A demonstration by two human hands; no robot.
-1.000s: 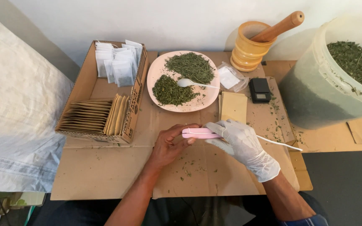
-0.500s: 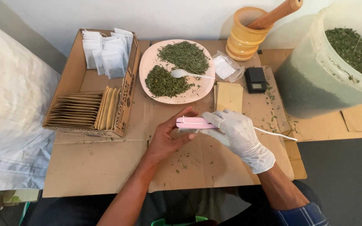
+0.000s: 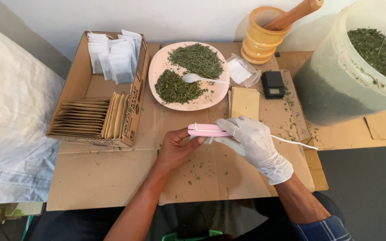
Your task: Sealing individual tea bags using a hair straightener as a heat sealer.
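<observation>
Pink handheld sealer [image 3: 207,130] is pinched between the bare left hand [image 3: 178,147] and the gloved right hand [image 3: 255,145], both closed on it over the cardboard mat [image 3: 112,178]. Farther off, the plate [image 3: 159,67] has loose dried herbs, and the box [image 3: 79,87] holds filled sachets [image 3: 112,56], so some are done, I think.

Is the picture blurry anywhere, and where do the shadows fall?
Head view: sharp throughout, lit softly and evenly, no glare. The wooden mortar casts a faint shadow on the wall behind it, the big tub a darker one at its base. The gloved right hand and bare left hand show no motion blur.
</observation>
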